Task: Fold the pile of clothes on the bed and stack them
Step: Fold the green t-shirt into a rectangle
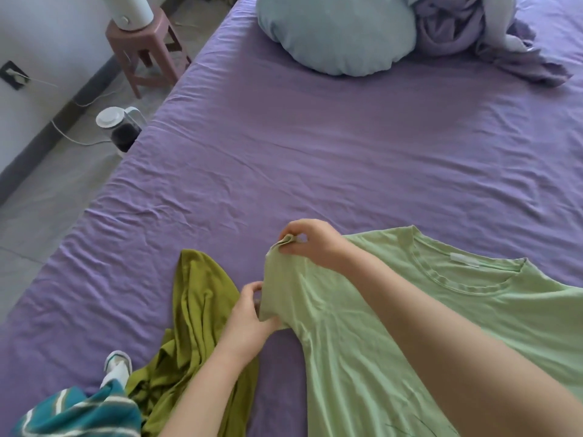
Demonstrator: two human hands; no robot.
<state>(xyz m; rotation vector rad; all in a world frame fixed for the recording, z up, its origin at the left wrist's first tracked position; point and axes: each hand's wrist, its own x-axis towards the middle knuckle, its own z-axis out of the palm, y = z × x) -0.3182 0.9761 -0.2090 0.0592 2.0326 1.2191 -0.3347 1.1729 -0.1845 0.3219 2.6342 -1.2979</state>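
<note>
A light green T-shirt point(362, 342) lies spread on the purple bed sheet point(315, 152), collar toward the far right. My right hand point(312, 241) pinches the upper corner of its left sleeve, lifted a little off the bed. My left hand point(249, 316) grips the lower edge of the same sleeve. To the left lies a crumpled olive green garment point(202, 310). A teal striped garment point(79, 414) is bunched at the bottom left corner, with a white sock-like item point(118, 369) beside it.
A pale blue pillow point(334, 29) and a bundled lilac blanket point(473, 29) lie at the head of the bed. Left of the bed on the floor stand a pink stool point(148, 48), a kettle-like jug point(121, 127) and cables.
</note>
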